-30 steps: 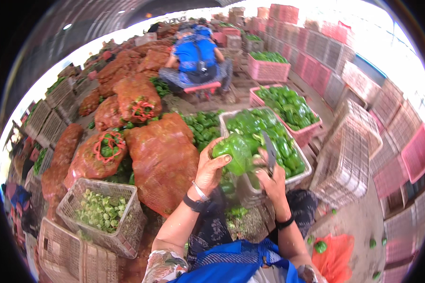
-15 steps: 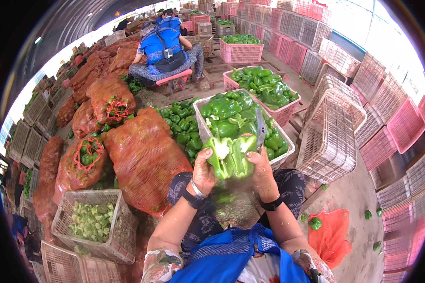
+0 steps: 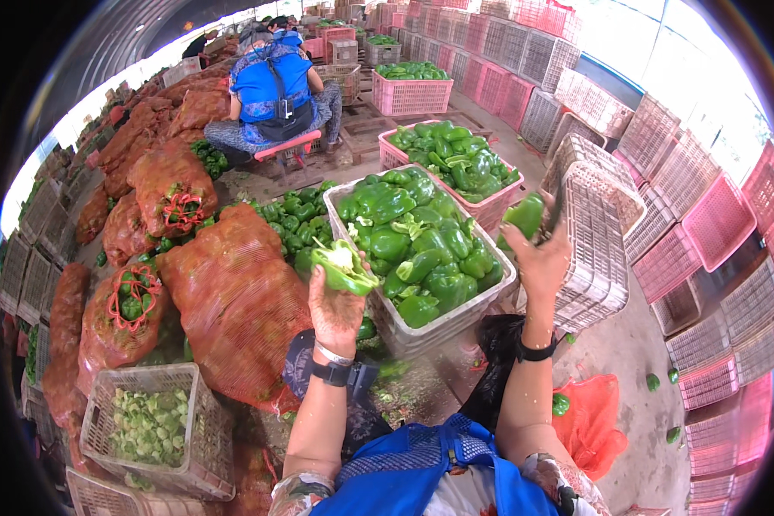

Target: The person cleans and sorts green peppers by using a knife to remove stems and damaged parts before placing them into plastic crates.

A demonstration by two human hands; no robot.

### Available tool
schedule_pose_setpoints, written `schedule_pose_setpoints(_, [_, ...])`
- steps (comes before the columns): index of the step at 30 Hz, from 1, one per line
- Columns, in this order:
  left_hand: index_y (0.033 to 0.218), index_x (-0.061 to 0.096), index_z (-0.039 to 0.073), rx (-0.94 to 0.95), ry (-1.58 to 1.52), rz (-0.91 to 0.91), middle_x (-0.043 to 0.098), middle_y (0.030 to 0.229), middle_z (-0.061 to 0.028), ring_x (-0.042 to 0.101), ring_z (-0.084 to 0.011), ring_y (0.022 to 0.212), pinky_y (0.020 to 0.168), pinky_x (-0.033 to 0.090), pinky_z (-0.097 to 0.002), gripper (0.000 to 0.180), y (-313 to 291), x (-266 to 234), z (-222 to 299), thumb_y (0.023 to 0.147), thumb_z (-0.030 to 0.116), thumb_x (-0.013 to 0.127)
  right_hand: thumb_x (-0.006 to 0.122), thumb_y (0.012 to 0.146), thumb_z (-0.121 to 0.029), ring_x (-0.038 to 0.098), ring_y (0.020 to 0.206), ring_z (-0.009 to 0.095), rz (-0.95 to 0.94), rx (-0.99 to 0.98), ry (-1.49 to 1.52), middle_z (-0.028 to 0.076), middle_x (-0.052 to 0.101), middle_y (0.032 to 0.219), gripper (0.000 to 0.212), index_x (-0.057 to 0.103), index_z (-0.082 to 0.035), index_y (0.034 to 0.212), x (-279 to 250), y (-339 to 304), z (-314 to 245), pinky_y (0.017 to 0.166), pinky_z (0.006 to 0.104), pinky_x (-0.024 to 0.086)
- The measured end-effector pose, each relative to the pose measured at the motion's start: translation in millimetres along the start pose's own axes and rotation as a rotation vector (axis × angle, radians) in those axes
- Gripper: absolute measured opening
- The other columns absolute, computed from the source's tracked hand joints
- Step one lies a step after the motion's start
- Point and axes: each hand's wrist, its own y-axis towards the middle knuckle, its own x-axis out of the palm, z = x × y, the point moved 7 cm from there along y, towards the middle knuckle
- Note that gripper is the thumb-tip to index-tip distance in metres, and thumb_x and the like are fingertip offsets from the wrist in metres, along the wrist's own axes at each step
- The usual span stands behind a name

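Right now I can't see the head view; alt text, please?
The left hand holds a cut green pepper; the right hand is raised, another pepper piece at its fingers. A pale crate heaped with peppers sits between them, an orange mesh sack to its left.

You wear a bright blue vest (image 3: 371, 492) with a mesh-like panel (image 3: 408, 447) across its top edge, over a pale shirt front (image 3: 457, 496). Your short, pale sleeves (image 3: 566, 483) carry a flowery print. Your trousers (image 3: 367, 423) are dark with a light leaf pattern. Below your bare left hand (image 3: 335, 314) sit a whitish bracelet (image 3: 333, 355) and a dark strap (image 3: 330, 373); below your bare right hand (image 3: 543, 258), a black band (image 3: 536, 350).
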Motion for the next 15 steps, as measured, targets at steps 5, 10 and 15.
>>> schedule_pose_setpoints(5, [0.131, 0.051, 0.005, -0.047, 0.042, 0.062, 0.06, 0.121, -0.0185, 0.059, -0.0293, 0.108, 0.091, 0.051, -0.0418, 0.051, -3, -16, -2, 0.094, 0.04, 0.056, 0.074, 0.07, -0.014, 0.069, 0.088, 0.028, -0.295, -0.046, -0.302, 0.019, 0.068, 0.099, 0.055, 0.059, -0.011, 0.123, 87, 3, -1, 0.076, 0.0409, 0.055])
schedule_pose_setpoints(10, [0.126, 0.053, 0.006, -0.08, -0.012, 0.115, 0.062, 0.117, -0.0148, 0.064, -0.0309, 0.097, 0.082, 0.055, -0.0424, 0.044, -2, -20, -8, 0.095, 0.037, 0.056, 0.074, 0.069, -0.016, 0.066, 0.094, 0.035, -0.753, -0.101, -0.517, 0.019, 0.066, 0.109, 0.059, 0.059, -0.018, 0.126, 202, -53, 76, 0.082, 0.0402, 0.054])
schedule_pose_setpoints(15, [0.123, 0.054, 0.006, -0.122, 0.048, 0.116, 0.062, 0.118, -0.0156, 0.064, -0.0335, 0.097, 0.078, 0.056, -0.0425, 0.042, -8, -30, -5, 0.097, 0.039, 0.053, 0.076, 0.07, -0.015, 0.058, 0.111, 0.034, -0.736, 0.054, -0.121, 0.019, 0.06, 0.123, 0.06, 0.059, -0.013, 0.127, 202, -57, 70, 0.093, 0.0414, 0.047])
